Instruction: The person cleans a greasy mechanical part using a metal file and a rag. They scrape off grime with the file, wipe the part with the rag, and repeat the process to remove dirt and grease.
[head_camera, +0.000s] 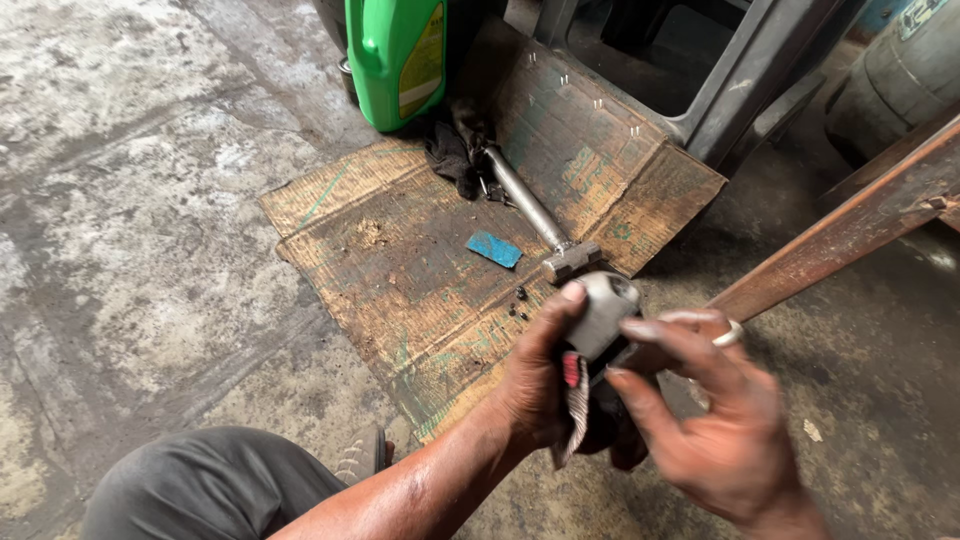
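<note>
My left hand (540, 385) grips a small grey metal part (603, 310) together with a dirty rag (576, 415) that has a red patch and hangs below the fist. My thumb rests on the top of the part. My right hand (715, 415) is just to the right of it, fingers spread and blurred, with a ring on one finger; its fingertips are at or close to the part's underside and it holds nothing that I can see. Both hands hover over the near corner of a flattened, oil-stained cardboard sheet (400, 250).
On the cardboard lie a metal hammer (535, 215), a small blue piece (494, 249), a few tiny dark bits (518, 303) and a black cloth (452, 155). A green jug (398, 55), a grey plastic stool (720, 90), a rusty bar (850, 225) and my knee (215, 485) surround it.
</note>
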